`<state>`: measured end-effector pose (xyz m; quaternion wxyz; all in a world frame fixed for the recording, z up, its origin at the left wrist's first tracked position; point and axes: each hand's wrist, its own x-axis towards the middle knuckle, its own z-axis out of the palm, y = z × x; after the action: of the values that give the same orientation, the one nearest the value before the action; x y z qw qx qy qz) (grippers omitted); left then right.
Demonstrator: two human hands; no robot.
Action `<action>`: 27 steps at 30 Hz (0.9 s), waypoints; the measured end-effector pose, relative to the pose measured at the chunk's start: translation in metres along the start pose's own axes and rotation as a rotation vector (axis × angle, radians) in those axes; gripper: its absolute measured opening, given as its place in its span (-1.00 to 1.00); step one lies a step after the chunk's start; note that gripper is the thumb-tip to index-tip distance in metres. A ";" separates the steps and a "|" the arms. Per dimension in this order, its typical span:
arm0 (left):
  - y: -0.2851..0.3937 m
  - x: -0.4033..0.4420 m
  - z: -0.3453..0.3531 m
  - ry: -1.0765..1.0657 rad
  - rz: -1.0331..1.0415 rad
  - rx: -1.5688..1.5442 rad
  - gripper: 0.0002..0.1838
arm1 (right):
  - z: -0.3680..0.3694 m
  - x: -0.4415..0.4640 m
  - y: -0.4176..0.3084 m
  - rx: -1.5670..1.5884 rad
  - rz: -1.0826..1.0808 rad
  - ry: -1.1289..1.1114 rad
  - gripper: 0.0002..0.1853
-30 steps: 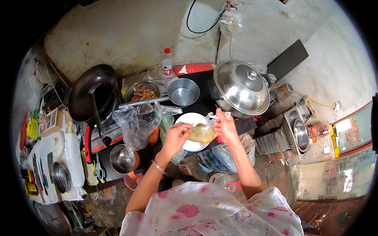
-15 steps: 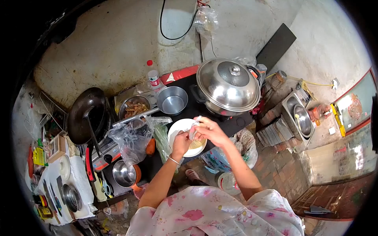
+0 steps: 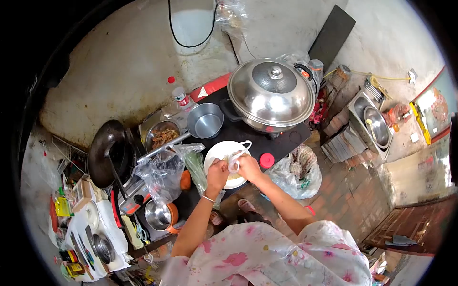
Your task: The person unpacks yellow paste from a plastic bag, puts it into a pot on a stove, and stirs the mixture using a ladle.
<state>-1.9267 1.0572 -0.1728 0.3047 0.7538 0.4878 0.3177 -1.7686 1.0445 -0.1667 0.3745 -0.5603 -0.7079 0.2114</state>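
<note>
A thin, whitish plastic bag [image 3: 233,164] is stretched between my two hands, its loop sticking up at the right. Both hands are over a white bowl [image 3: 213,153], which has something pale in its bottom, mostly covered by my fingers. My left hand [image 3: 218,173] is closed on the bag's left side. With fingers curled, my right hand [image 3: 249,168] grips the other side. A round red lid [image 3: 266,160] lies just right of my right hand. To the left of the bowl are a green vegetable in clear plastic [image 3: 196,167] and a grey metal pan [image 3: 205,121].
A large lidded steel wok [image 3: 271,95] stands behind the bowl. Left are a crumpled plastic bag [image 3: 162,176], an orange-sided pot [image 3: 159,215] and a dark wok [image 3: 110,152]. A stuffed plastic bag [image 3: 296,176] sits right, with a steel sink [image 3: 377,125] beyond.
The bag between my hands is pulled out more, and its loop now shows. My right hand has moved slightly lower. The red lid has come into view, and the whole view has shifted and tilted.
</note>
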 end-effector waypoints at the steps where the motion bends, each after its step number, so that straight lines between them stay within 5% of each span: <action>1: -0.003 -0.001 0.000 0.048 0.022 -0.043 -0.80 | -0.003 0.003 -0.002 -0.048 0.031 -0.083 -0.92; 4: 0.003 -0.002 -0.010 0.033 0.060 -0.100 -0.86 | -0.014 -0.001 -0.004 -0.100 0.046 -0.131 -0.94; 8: -0.006 -0.012 -0.012 0.127 -0.087 0.025 -0.92 | -0.026 -0.003 0.022 0.171 0.132 0.214 -0.90; 10: -0.005 -0.014 -0.015 0.110 -0.144 0.008 -0.92 | -0.020 -0.006 0.023 0.209 0.268 0.214 -0.91; 14: -0.007 -0.019 -0.004 0.136 -0.111 -0.075 -0.91 | -0.008 -0.007 0.014 0.268 0.193 0.205 -0.87; 17: -0.009 -0.019 0.001 0.084 -0.209 -0.198 -0.87 | -0.018 -0.002 -0.012 0.334 0.224 -0.017 -0.57; 20: -0.008 -0.020 0.003 0.086 -0.185 -0.223 -0.85 | -0.006 0.001 -0.010 0.143 0.060 0.001 -0.52; 22: -0.006 -0.021 0.005 0.100 -0.140 -0.211 -0.87 | -0.002 0.006 -0.008 0.131 -0.044 0.082 -0.59; 24: -0.005 -0.022 0.004 0.102 -0.177 -0.231 -0.89 | -0.006 0.006 -0.003 0.086 0.095 -0.045 -0.71; 27: -0.002 -0.022 0.000 0.100 -0.252 -0.283 -0.90 | -0.009 0.003 0.004 0.458 0.269 0.157 -0.88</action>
<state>-1.9345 1.0376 -0.1782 0.4205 0.6195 0.5433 0.3797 -1.7595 1.0471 -0.1631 0.5139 -0.5645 -0.5297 0.3698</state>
